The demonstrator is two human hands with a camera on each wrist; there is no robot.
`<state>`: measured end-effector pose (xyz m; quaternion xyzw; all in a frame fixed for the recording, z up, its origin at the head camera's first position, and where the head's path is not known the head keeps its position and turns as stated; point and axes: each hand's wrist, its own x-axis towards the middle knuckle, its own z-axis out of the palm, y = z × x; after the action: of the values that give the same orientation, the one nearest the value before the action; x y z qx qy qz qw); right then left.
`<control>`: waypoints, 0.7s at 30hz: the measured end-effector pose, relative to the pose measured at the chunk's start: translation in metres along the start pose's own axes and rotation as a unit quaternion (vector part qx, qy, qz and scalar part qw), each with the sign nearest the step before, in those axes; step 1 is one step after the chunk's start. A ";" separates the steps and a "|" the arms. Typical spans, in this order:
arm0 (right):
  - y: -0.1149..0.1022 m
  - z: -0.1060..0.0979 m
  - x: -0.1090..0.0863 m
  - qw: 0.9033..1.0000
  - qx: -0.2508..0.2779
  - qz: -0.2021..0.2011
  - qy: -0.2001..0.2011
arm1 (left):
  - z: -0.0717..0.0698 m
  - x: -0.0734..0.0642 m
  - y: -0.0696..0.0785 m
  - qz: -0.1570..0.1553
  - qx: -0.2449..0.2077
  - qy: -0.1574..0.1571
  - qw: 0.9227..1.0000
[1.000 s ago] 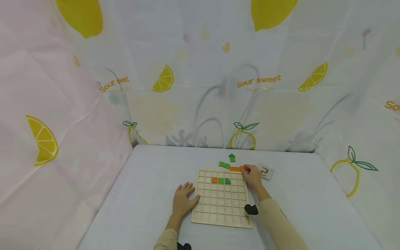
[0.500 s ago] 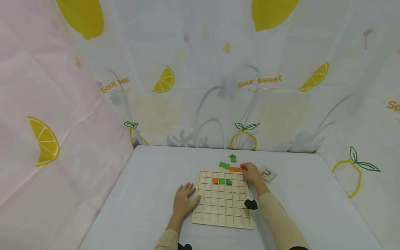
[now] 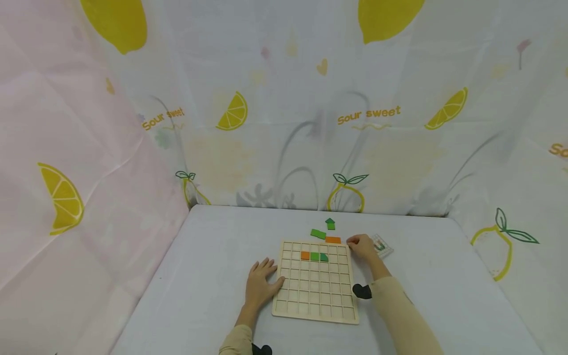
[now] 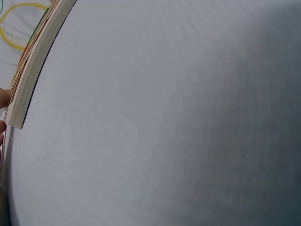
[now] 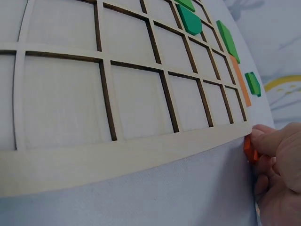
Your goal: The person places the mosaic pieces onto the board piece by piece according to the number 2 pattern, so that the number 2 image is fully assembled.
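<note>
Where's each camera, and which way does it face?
Head: worn on the head, facing forward and down at table and board; left hand, right hand, sleeves show.
Left wrist: worn there, facing table and board's edge; fingers show far left.
Right wrist: worn there, facing across the board; right hand pinches an orange piece.
Head and right wrist share the board's teal piece.

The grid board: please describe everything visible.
The board looks like pale wood, with raised strips forming cells. It lies flat on the white table. Three adjoining cells hold an orange tile, light green tile and dark green tile. The left hand rests its thumb on the left edge; the right hand is by the far right corner.
</note>
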<state>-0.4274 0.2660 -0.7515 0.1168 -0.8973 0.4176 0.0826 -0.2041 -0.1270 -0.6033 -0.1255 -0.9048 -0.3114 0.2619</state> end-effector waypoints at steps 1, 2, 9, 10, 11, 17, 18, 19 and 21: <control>-0.003 -0.001 -0.001 1.000 0.002 -0.013 -0.001 | 0.000 0.000 0.000 0.000 0.000 0.000 1.000; -0.025 -0.010 -0.009 1.000 0.000 -0.023 -0.007 | 0.000 0.000 0.000 0.000 0.000 0.000 1.000; 0.004 -0.003 -0.004 0.996 -0.092 -0.017 0.007 | -0.001 0.000 0.000 -0.005 -0.005 -0.003 1.000; 0.007 -0.003 -0.004 0.995 -0.104 -0.006 0.004 | -0.001 0.000 0.000 -0.005 -0.006 -0.003 1.000; 0.012 -0.002 -0.003 0.994 -0.106 0.006 -0.002 | 0.000 0.000 0.000 -0.006 -0.006 -0.002 1.000; -0.011 -0.008 -0.011 0.993 -0.106 0.056 -0.016 | 0.000 0.000 0.000 -0.011 -0.008 -0.007 1.000; -0.018 -0.010 -0.015 0.993 -0.103 0.050 -0.013 | 0.000 0.000 0.000 -0.012 -0.010 -0.008 1.000; -0.022 -0.011 -0.017 0.993 -0.101 0.054 -0.014 | 0.000 0.000 0.000 -0.013 -0.011 -0.009 1.000; -0.017 -0.008 -0.019 0.995 -0.084 0.052 -0.005 | -0.001 0.000 0.000 -0.016 -0.012 -0.011 1.000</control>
<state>-0.4043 0.2645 -0.7384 0.0648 -0.9346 0.3435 0.0663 -0.2033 -0.1273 -0.6025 -0.1177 -0.9058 -0.3246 0.2455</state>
